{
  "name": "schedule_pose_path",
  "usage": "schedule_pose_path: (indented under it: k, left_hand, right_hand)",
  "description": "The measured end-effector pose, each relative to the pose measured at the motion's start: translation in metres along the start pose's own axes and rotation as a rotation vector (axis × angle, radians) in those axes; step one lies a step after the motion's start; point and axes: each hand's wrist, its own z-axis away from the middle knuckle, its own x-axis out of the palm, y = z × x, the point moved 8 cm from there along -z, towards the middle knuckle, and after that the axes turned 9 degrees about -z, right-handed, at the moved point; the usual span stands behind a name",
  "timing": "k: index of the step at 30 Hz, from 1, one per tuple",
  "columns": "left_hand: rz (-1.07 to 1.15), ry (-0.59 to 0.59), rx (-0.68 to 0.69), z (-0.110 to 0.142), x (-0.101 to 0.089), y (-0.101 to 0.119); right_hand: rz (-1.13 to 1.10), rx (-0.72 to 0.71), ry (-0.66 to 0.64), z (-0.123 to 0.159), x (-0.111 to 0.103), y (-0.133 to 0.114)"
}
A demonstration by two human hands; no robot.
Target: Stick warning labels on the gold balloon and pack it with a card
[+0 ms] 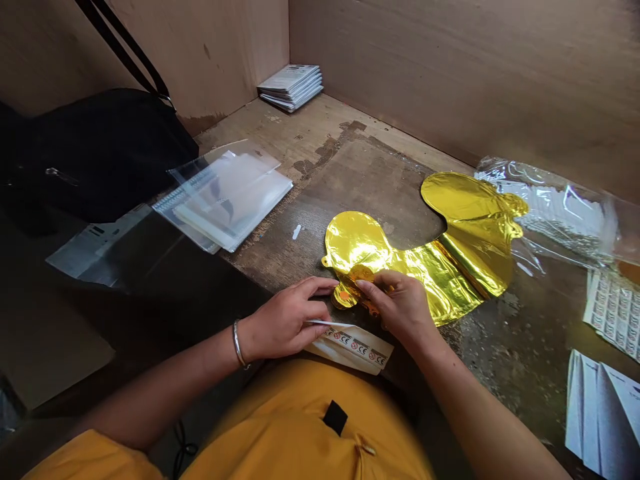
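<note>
A shiny gold foil balloon point(425, 273), flat and partly folded, lies across the table's near edge. My right hand point(403, 307) pinches its lower edge between thumb and fingers. My left hand point(293, 317), with a metal bangle at the wrist, has a strip of CE-marked stickers point(357, 350) between its fingers. Its forefinger reaches to the balloon's small rounded tab. The strip hangs just below the balloon, above my lap. Whether a loose sticker is under the right fingertips is hidden.
Clear plastic sleeves point(230, 200) lie at the left, beside a black bag point(95, 153). A stack of folded papers point(291, 87) sits in the back corner. At the right are a clear plastic packet point(565, 207), sticker sheets point(615, 313) and folded leaflets point(600, 413). Wooden walls point(450, 73) enclose the back.
</note>
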Motion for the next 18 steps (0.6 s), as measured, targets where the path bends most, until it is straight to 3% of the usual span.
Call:
schedule_pose_path:
  k: [5,10,12,15,18]
  left_hand:
    - [-0.252,0.013,0.14,-0.012,-0.009,0.022]
    - [-0.347,-0.089,0.351,-0.033,0.008,0.03]
    - [-0.357,-0.097,0.371,-0.039,0.015,0.025]
    - [-0.344,-0.096,0.373,-0.044,0.02,0.02]
    - [-0.322,-0.125,0.359,-0.045,0.02,0.02]
  right_hand:
    - [-0.088,0.047,-0.137,-0.008,0.005,0.001]
    - [-0.196,0.107,-0.242,-0.016,0.01,0.003]
    - [-0.246,0.135,-0.197,-0.019,0.005,0.005]
    - [-0.297,0.118,-0.002,-0.016,-0.014,0.006]
    - [-0.087,-0.103,0.116,0.001,-0.025,-0.01]
